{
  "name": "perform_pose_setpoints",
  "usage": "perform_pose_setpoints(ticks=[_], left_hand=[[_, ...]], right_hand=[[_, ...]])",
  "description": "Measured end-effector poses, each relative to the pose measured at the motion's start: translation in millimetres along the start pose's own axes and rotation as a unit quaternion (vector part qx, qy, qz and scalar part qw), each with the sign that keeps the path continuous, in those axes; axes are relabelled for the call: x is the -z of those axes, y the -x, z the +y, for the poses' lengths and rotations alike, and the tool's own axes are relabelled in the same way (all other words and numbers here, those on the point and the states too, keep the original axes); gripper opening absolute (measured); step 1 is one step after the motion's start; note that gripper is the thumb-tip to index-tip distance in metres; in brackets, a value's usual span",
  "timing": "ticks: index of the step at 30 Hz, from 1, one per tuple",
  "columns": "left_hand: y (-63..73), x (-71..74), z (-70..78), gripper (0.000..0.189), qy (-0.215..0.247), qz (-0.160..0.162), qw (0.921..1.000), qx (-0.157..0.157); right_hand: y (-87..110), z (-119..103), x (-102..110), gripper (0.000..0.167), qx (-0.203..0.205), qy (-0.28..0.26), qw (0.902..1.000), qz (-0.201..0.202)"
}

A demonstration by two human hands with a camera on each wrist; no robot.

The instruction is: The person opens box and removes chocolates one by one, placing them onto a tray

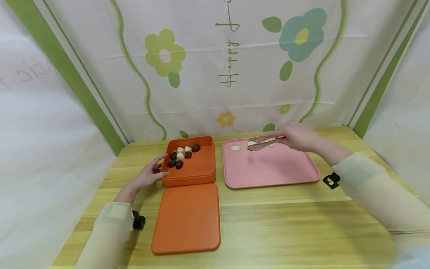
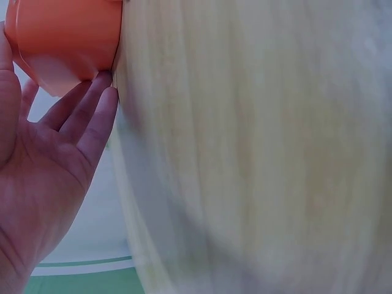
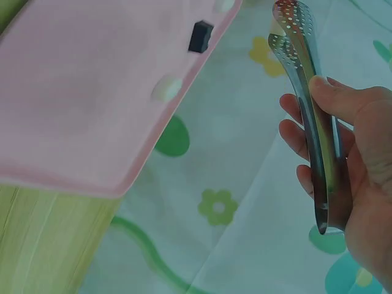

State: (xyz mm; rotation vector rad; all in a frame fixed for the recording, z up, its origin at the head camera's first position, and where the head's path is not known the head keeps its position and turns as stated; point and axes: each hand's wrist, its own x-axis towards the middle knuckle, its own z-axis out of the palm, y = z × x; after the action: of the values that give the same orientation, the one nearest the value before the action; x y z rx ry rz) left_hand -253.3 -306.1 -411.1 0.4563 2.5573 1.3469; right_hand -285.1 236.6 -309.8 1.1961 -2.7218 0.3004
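Note:
My right hand (image 1: 297,137) grips metal tongs (image 3: 318,135) with perforated tips, above the far edge of the pink tray (image 1: 268,175). A white chocolate-like piece (image 1: 252,143) sits between the tong tips. On the tray lie another white piece (image 1: 236,148), a rounded white piece (image 3: 166,89) and a dark block (image 3: 200,37). My left hand (image 1: 147,176) rests against the left side of the orange box (image 1: 201,170), its fingers extended along the wall and the thumb near the front corner. Inside the box, dark oval pieces (image 1: 179,164), white pieces (image 1: 180,156) and a dark square piece (image 1: 188,155) cluster toward the back left.
An orange lid (image 1: 188,220) lies flat on the wooden table (image 1: 285,231), directly in front of the box. Behind the table hangs a white curtain (image 1: 201,93) printed with flowers. Both wrists carry small black camera mounts (image 1: 138,220).

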Motion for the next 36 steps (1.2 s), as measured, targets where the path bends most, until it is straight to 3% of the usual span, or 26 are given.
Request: perform_pose_setpoints(ticks=[10, 18, 29, 36], left_hand=[[-0.6, 0.7, -0.4, 0.073, -0.001, 0.000, 1.0000, 0.000], [-0.8, 0.7, -0.7, 0.072, -0.013, 0.001, 0.9999, -0.001], [0.4, 0.5, 2.6, 0.073, -0.014, 0.001, 0.9999, 0.008], [0.6, 1.2, 2.5, 0.074, -0.016, 0.003, 0.9998, 0.015]], right_hand=[[29.3, 29, 15, 0.039, -0.082, 0.025, 0.9962, -0.015], [43.0, 50, 16, 0.038, -0.142, 0.011, 0.9889, -0.042], [58.0, 78, 4, 0.033, -0.151, 0.040, 0.9868, -0.044], [62.2, 93, -10, 0.036, -0.164, 0.021, 0.9845, -0.060]])
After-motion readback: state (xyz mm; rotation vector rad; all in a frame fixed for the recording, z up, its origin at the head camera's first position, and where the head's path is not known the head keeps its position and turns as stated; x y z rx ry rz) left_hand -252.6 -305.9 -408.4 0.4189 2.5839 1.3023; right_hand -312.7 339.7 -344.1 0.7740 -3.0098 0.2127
